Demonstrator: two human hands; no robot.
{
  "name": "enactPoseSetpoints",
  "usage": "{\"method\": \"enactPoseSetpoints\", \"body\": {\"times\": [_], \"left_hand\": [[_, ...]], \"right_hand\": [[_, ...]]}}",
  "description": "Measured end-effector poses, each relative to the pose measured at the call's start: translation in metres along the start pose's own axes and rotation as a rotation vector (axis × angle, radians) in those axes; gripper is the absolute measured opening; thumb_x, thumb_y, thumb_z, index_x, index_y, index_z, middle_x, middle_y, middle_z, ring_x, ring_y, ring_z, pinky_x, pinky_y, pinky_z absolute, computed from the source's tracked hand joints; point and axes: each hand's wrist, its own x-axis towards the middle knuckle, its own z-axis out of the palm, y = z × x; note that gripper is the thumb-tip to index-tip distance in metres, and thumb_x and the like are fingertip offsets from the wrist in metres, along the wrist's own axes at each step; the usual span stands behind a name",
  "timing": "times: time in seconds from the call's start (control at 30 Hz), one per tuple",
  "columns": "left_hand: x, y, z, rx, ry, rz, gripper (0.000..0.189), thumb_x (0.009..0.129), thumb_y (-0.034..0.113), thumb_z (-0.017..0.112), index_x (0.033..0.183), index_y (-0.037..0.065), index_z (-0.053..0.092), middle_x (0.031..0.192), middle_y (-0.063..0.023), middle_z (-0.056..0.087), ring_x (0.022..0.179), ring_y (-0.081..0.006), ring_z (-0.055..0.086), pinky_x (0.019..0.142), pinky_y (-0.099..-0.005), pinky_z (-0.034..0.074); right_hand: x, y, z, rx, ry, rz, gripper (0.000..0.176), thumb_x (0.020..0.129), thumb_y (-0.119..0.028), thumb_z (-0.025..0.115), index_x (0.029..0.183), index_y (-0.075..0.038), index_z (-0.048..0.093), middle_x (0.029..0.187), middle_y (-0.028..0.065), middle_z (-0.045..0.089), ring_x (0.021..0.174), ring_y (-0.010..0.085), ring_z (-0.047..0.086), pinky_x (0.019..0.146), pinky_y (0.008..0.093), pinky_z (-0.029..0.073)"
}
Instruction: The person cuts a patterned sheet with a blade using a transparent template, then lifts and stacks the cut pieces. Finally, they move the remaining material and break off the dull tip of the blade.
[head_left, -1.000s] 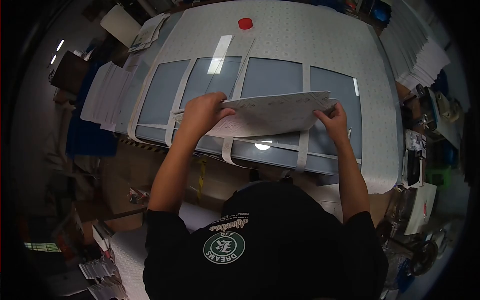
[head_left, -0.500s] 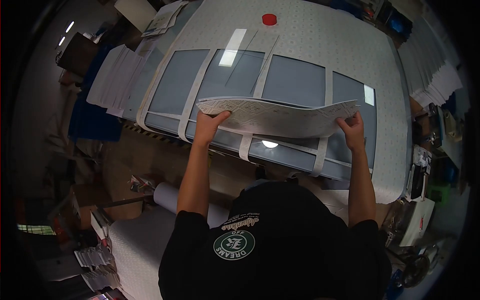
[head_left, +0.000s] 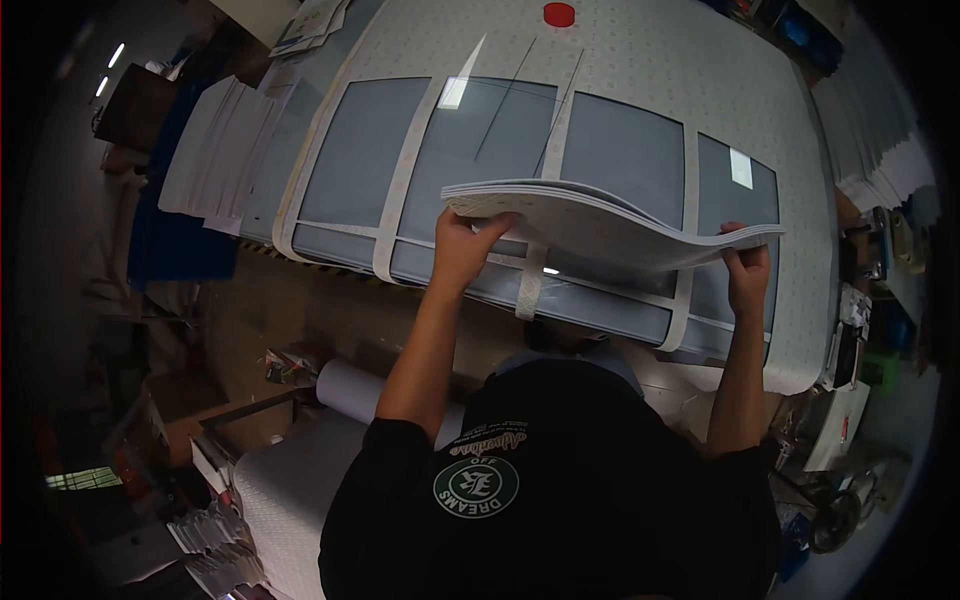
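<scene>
A stack of pale patterned sheets [head_left: 610,228] sags between my two hands above the table's near side. My left hand [head_left: 468,245] grips its left end, with the thumb on the near face. At the right end, my right hand [head_left: 747,268] is closed on the lower edge of the same stack. Beneath lies a table covered in pale patterned sheeting [head_left: 790,150], with grey-blue panels [head_left: 625,150] showing between pale strips [head_left: 405,180]. Two thin dark lines run across the surface beyond the stack.
A red round object [head_left: 559,15] sits on the far part of the table. Piles of white sheets [head_left: 222,150] stand at the left, with more sheets [head_left: 890,160] at the right. A pale roll [head_left: 350,388] lies behind, at lower left.
Both hands and the stack have shifted right in the view. The stack has tilted, so its layered far edge shows more and its patterned face less. The camera view has also shifted.
</scene>
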Motion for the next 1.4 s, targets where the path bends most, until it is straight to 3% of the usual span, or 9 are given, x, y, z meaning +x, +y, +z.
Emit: {"method": "enactPoseSetpoints", "body": {"times": [0.17,0.43,0.5,0.83,0.97,1.13,1.2,1.27,1.4], "left_hand": [[-0.009,-0.029,-0.007,0.035,-0.053,-0.056,0.042,0.082,0.01,0.083,0.116,-0.003,0.064,0.112,-0.0114,0.072,0.103,-0.0204,0.068,0.094,-0.0339,0.052],[-0.026,-0.046,-0.003,0.173,0.027,-0.061,0.038,0.09,0.013,0.075,0.123,-0.002,0.064,0.117,-0.0133,0.071,0.107,-0.0228,0.067,0.095,-0.0353,0.051],[-0.024,-0.051,-0.012,0.294,-0.127,-0.113,0.038,0.093,0.018,0.072,0.123,-0.004,0.064,0.119,-0.0157,0.071,0.109,-0.0248,0.067,0.096,-0.0354,0.05],[-0.012,0.026,-0.091,0.357,-0.019,-0.014,0.043,0.097,0.02,0.066,0.131,-0.004,0.056,0.12,-0.0189,0.07,0.112,-0.0257,0.066,0.098,-0.0353,0.05],[0.005,0.04,-0.182,0.283,0.131,0.16,0.045,0.097,0.012,0.066,0.137,-0.003,0.052,0.123,-0.0151,0.069,0.113,-0.0212,0.064,0.099,-0.0346,0.049],[0.04,0.048,-0.369,0.144,0.478,0.39,0.045,0.098,0.006,0.063,0.139,-0.004,0.05,0.131,-0.0093,0.062,0.12,-0.0162,0.055,0.103,-0.0308,0.043],[0.055,0.078,-0.449,0.078,0.637,0.359,0.045,0.099,0.008,0.063,0.14,-0.003,0.049,0.134,-0.0096,0.059,0.12,-0.0162,0.055,0.102,-0.0307,0.044],[0.081,0.115,-0.523,0.038,0.736,0.56,0.046,0.099,0.008,0.063,0.141,-0.003,0.047,0.133,-0.009,0.059,0.119,-0.0178,0.055,0.099,-0.0311,0.045],[0.135,0.166,-0.647,-0.041,0.865,0.49,0.052,0.099,0.004,0.061,0.146,0.0,0.04,0.139,-0.0129,0.054,0.121,-0.025,0.056,0.099,-0.0371,0.047]], "right_hand": [[-0.007,0.027,-0.017,-0.02,0.063,0.128,0.042,0.089,-0.004,0.073,0.127,0.002,0.057,0.12,0.0121,0.067,0.11,0.0212,0.064,0.103,0.0366,0.047],[0.005,0.053,-0.009,-0.108,0.062,0.08,0.041,0.093,-0.014,0.071,0.127,0.003,0.058,0.123,0.0127,0.065,0.113,0.0205,0.061,0.105,0.0348,0.043],[0.022,0.064,-0.008,-0.153,0.033,0.075,0.039,0.095,-0.015,0.069,0.127,0.004,0.058,0.124,0.013,0.065,0.113,0.0206,0.06,0.104,0.0347,0.043],[0.073,0.003,0.092,0.031,-0.011,-0.086,0.036,0.102,-0.014,0.059,0.132,0.004,0.053,0.13,0.0126,0.061,0.118,0.0204,0.058,0.105,0.0345,0.042],[0.081,0.01,0.178,-0.064,-0.033,-0.109,0.036,0.104,-0.016,0.056,0.136,0.0,0.051,0.133,0.0106,0.059,0.116,0.0202,0.06,0.103,0.0341,0.044],[0.039,0.046,0.33,-0.177,-0.069,-0.049,0.037,0.103,-0.014,0.056,0.137,-0.001,0.05,0.136,0.0126,0.057,0.121,0.022,0.058,0.103,0.0347,0.045],[0.015,0.062,0.376,-0.274,-0.13,-0.029,0.038,0.102,-0.013,0.056,0.138,0.0,0.049,0.137,0.0144,0.056,0.124,0.0237,0.057,0.104,0.0361,0.044],[-0.004,0.073,0.428,-0.497,-0.099,-0.055,0.041,0.099,-0.01,0.058,0.137,0.002,0.049,0.14,0.018,0.053,0.129,0.0277,0.054,0.107,0.0402,0.043],[-0.025,0.101,0.475,-0.749,-0.019,-0.214,0.042,0.098,-0.008,0.057,0.138,0.004,0.048,0.144,0.0197,0.05,0.13,0.0317,0.054,0.111,0.0415,0.041]]}}
